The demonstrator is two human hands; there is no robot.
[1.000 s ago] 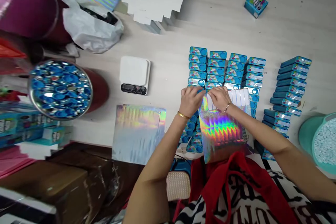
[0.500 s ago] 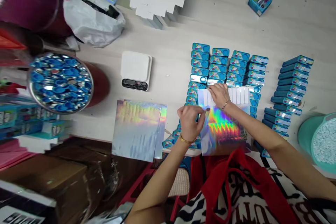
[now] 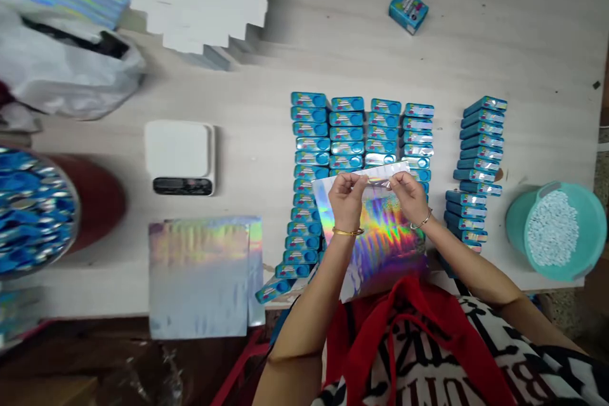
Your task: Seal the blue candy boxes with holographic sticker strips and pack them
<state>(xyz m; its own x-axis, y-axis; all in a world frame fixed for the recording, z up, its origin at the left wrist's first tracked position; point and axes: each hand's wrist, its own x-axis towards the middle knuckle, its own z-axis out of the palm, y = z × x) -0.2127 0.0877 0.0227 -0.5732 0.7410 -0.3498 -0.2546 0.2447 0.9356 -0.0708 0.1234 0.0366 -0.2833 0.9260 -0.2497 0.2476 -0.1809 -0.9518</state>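
Observation:
A shiny holographic sheet [image 3: 380, 235] with rainbow reflections lies in front of my body, over the near part of the rows of small blue tins [image 3: 311, 158]. My left hand [image 3: 347, 203] pinches at its upper part with thumb and fingers. Close beside it, my right hand [image 3: 410, 198] pinches the same area. Between the fingertips the silvery material looks bent; whether a separate strip is lifted there I cannot tell. A pale band of the sheet shows beyond the fingers.
More holographic sheets [image 3: 200, 285] lie at the left, below a white scale [image 3: 178, 152]. A bucket [image 3: 90, 203] of blue-and-silver pieces stands far left. Another column of tins [image 3: 483, 139] and a teal tub [image 3: 518, 222] of white pellets are right. A blue box [image 3: 408, 9] sits behind.
My right hand has moved from lying on the sheet's top to a pinch near my left hand. The sheet's upper part is now bent between them. The view has shifted to the right.

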